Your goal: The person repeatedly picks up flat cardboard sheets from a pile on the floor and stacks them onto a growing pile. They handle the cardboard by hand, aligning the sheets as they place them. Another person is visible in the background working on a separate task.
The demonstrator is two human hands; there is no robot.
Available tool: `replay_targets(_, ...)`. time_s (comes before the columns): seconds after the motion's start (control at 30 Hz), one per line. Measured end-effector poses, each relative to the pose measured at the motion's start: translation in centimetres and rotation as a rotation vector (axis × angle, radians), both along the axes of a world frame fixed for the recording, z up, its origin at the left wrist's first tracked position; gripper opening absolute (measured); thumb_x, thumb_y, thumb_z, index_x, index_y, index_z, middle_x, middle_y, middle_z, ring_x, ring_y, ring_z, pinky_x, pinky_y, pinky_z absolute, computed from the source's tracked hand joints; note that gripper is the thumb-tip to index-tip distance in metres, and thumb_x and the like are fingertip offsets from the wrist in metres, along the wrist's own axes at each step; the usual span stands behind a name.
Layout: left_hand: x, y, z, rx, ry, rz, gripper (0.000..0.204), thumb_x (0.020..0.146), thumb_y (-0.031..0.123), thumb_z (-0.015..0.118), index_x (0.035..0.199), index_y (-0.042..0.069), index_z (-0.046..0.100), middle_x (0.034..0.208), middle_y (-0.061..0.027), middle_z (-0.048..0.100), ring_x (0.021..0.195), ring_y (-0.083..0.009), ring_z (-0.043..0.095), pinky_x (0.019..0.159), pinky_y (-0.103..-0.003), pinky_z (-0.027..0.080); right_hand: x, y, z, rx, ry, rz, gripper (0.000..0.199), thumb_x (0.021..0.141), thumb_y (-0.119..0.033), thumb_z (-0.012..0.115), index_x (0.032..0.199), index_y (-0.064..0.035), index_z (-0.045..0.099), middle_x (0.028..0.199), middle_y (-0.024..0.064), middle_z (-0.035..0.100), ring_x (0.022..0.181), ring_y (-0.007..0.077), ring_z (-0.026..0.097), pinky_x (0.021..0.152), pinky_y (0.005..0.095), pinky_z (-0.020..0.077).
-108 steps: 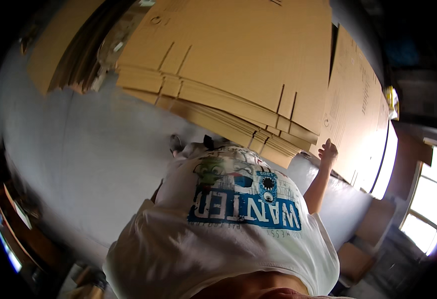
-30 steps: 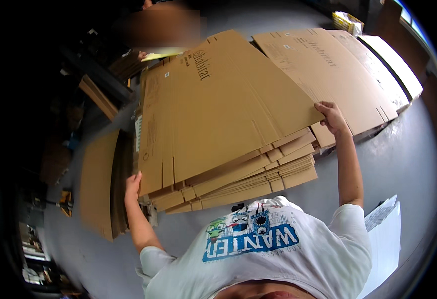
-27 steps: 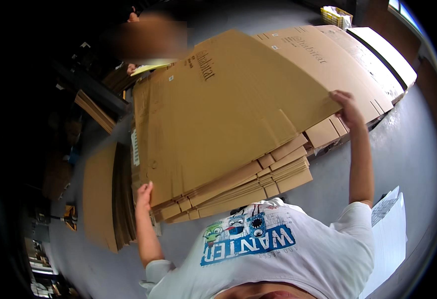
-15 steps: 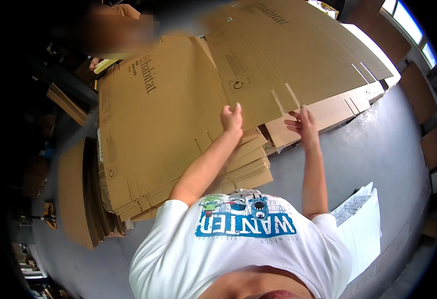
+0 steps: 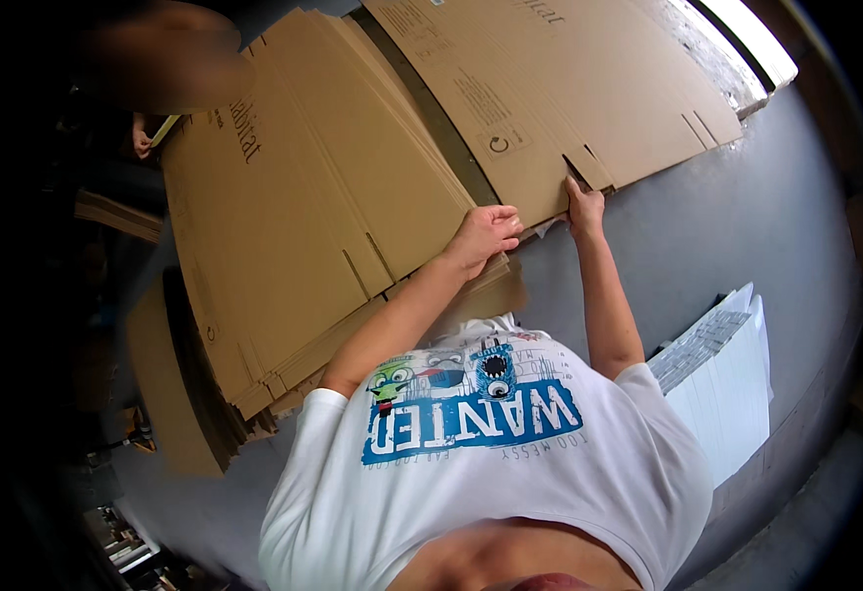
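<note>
Now both of the person's hands meet at the near edge of a large flattened cardboard sheet (image 5: 560,98) that lies across the upper right of the view on the grey floor (image 5: 737,236). Left hand (image 5: 486,234) is curled closed, its fingers hooked over that sheet's lower edge where it overlaps a second stack. Right hand (image 5: 583,204) is close beside it, fingers bent and pinching the same edge at a slot cut between 2 flaps.

Half a second ago the 2 hands were raised and apart above the cardboard, the right one open; they have since come down and gripped the edge. A second ago the arms were spread wide, each hand on an opposite side of a stack carried in front of the chest.

Left of the held sheet sits a thick stack of flattened cartons (image 5: 303,227), fanned so that many layered edges show at its near end. The person's left forearm crosses over its corner. A further brown sheet (image 5: 161,394) pokes out from under the stack at lower left.

By the person's right side lies a pile of white flat sheets (image 5: 732,374). At upper left, another person's hand (image 5: 142,141) touches the far corner of the carton stack.
</note>
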State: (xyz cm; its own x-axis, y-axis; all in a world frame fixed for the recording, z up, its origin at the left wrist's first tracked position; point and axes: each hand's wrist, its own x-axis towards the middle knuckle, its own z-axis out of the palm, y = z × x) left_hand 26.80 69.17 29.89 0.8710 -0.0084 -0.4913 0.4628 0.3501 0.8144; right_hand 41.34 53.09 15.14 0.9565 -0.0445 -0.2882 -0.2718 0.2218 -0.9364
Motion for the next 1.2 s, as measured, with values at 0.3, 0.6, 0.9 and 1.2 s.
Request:
replay_targets(0.3, -14.3, 8.3, 4.5, 0.382, -0.173, 0.427, 0.026, 0.094, 0.013, 0.049, 0.114, -0.003, 0.053, 0.102, -0.0131, 0.063, 0.09, -0.0181, 0.063, 0.075, -0.026, 0.052, -5.1, -2.8, 7.1, -0.768, 0.102, 0.279, 0.046, 0.088, -0.038, 0.057, 0.064, -0.0006, 0.05, 0.05, 0.0098, 0.055, 0.036, 0.0148, 0.052, 0.036, 0.0275, 0.0413)
replay_targets(0.6, -38.0, 30.1, -0.4, 1.76, 0.461, 0.893, 0.058, 0.088, 0.034, 0.056, 0.128, -0.004, 0.039, 0.125, -0.0222, 0.048, 0.12, -0.0307, 0.044, 0.099, -0.04, 0.036, -7.7, 10.8, 8.6, -0.529, -0.332, 0.712, 0.063, 0.088, -0.051, 0.049, 0.119, 0.0033, 0.052, 0.103, 0.0162, 0.061, 0.097, 0.0229, 0.054, 0.086, 0.0305, 0.0418)
replay_targets(0.9, -52.5, 43.3, -3.1, 1.229, 0.557, 0.734, 0.074, 0.081, 0.058, 0.051, 0.123, -0.003, 0.047, 0.118, -0.0222, 0.056, 0.113, -0.035, 0.051, 0.093, -0.041, 0.04, -8.7, 14.3, 10.7, -0.306, 0.361, 0.938, 0.077, 0.079, -0.063, 0.055, 0.124, -0.001, 0.05, 0.118, 0.0123, 0.056, 0.105, 0.0206, 0.052, 0.088, 0.0314, 0.043)
replay_targets(1.2, -52.9, 45.4, -3.2, 1.253, 0.663, 0.637, 0.077, 0.081, 0.062, 0.047, 0.124, -0.002, 0.047, 0.117, -0.0248, 0.055, 0.113, -0.0371, 0.05, 0.093, -0.042, 0.04, -11.3, 14.7, 8.3, -0.42, 0.162, 0.768, 0.068, 0.086, -0.059, 0.047, 0.119, 0.0003, 0.054, 0.112, 0.0089, 0.06, 0.1, 0.0204, 0.056, 0.088, 0.0322, 0.0437)
